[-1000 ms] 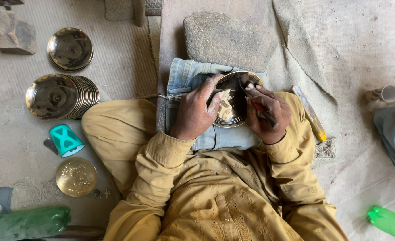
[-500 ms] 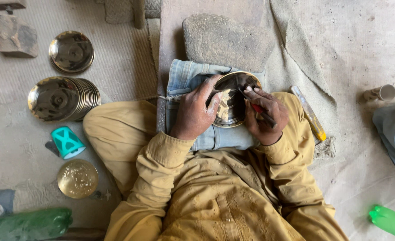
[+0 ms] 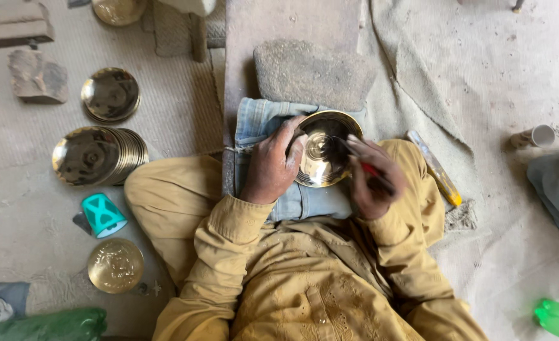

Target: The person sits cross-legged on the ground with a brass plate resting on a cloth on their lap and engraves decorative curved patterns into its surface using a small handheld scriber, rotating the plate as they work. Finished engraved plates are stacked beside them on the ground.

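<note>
A round brass bowl (image 3: 324, 148) is steadied on a folded pad of blue denim (image 3: 273, 158) laid over the lap. The left hand (image 3: 273, 164) is clamped on the bowl's near-left rim, fingers hooked over the edge and into the hollow. The right hand (image 3: 371, 180) is closed around a thin tool with a red handle (image 3: 371, 169), whose tip is set against the bowl's inner wall, just right of the left-hand hold.

A slip of the tip is judged the main risk: if the bowl is rocked on the soft denim, or the rim hold is loosened, a stray scratch could be cut across the polished face, or the tip could be driven toward the left fingers, which lie close to it. The bowl could also be tipped off the pad toward the knee.

The working tip is blurred, and the kind of tool cannot be told. The mark being made, if any, cannot be seen against the glare.

Just beyond the grip, a grey stone block (image 3: 314, 72) is set on a cloth. To the right, a long yellow-ended tool (image 3: 436, 169) lies. Well off to the left, a stack of brass plates (image 3: 99, 155) and a teal cup (image 3: 102, 215) are placed.
</note>
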A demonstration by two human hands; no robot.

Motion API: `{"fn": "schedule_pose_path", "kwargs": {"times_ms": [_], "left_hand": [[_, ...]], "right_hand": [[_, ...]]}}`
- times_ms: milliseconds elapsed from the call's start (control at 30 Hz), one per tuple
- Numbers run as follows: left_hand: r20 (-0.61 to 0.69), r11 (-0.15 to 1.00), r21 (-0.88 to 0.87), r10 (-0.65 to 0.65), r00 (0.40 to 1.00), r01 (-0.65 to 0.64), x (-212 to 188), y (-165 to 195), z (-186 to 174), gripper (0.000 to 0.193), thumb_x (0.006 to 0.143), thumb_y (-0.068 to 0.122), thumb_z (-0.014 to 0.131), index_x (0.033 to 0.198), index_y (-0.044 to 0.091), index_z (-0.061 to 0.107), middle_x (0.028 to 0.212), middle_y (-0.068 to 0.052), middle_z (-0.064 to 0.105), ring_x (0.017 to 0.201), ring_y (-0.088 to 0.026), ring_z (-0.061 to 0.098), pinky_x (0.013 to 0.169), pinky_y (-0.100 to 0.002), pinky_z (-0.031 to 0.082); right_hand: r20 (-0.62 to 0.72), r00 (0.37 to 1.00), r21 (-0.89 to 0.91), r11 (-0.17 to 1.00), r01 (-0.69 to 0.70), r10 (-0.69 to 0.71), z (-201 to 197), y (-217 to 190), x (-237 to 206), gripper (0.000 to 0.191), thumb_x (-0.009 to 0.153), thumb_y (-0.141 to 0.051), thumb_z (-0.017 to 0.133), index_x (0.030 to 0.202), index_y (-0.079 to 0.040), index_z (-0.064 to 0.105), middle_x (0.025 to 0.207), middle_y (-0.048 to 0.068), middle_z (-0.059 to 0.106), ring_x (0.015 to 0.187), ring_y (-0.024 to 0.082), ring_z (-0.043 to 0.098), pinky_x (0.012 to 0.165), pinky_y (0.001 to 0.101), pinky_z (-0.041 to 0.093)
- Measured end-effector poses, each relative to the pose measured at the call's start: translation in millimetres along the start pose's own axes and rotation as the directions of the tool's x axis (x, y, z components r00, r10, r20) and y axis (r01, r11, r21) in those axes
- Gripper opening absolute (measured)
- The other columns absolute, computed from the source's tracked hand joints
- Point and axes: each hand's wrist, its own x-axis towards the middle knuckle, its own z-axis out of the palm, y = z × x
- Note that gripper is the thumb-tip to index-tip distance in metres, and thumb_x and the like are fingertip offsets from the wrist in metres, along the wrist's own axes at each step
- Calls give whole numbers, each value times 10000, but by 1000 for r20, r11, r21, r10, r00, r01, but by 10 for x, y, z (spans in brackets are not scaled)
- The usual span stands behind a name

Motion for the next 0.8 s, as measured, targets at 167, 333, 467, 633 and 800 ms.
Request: {"fn": "schedule_pose_path", "kwargs": {"times_ms": [167, 333, 467, 633, 800], "left_hand": [[-34, 995, -103, 14, 999, -18, -80, 5, -15, 238, 1116, 69, 518, 1337, -6, 569, 1185, -227, 720, 1112, -382, 750, 922, -400, 596], [15, 976, -182, -122, 992, 123, -92, -19, 8, 217, 1072, 64, 551, 1274, -15, 564, 941, -167, 713, 840, -230, 702, 769, -343, 555], [85, 938, -197, -275, 958, 287, -64, 15, -3, 199, 1005, 75, 643, 1170, -4, 566, 788, -139, 682, 688, -156, 661, 602, -322, 518], [-27, 994, -84, 73, 997, -75, -52, 98, -24, 241, 964, 100, 732, 1141, -1, 604, 953, -165, 718, 819, -230, 734, 684, -344, 579], [-58, 998, 46, 35, 998, -33, -41, 103, -5, 140, 1017, 79, 683, 1129, 26, 619, 957, -178, 732, 857, -338, 761, 710, -401, 580]], "right_hand": [[-189, 903, 227, 912, -342, 386, -70, -221, -272, 153, 1087, 83, 673, 1085, 6, 541, 936, 124, 692, 906, 155, 676, 1238, 398, 508], [-179, 737, 335, 745, -577, 651, -69, -339, -392, 163, 1002, 45, 723, 1083, 15, 586, 1037, 90, 682, 924, 119, 629, 882, 247, 510], [-133, 870, 158, 877, -453, 474, -187, -254, -18, 174, 1018, 62, 752, 1088, 25, 597, 1059, 122, 693, 959, 145, 664, 861, 241, 527], [308, 942, 189, 962, -197, 133, -252, -171, 805, 269, 963, 85, 757, 1152, 63, 566, 1115, 183, 713, 1039, 219, 728, 917, 324, 617], [432, 902, 311, 934, -174, 24, -45, -218, 939, 176, 876, 105, 712, 982, 7, 612, 1096, 264, 705, 1131, 340, 710, 933, 412, 644]]}}
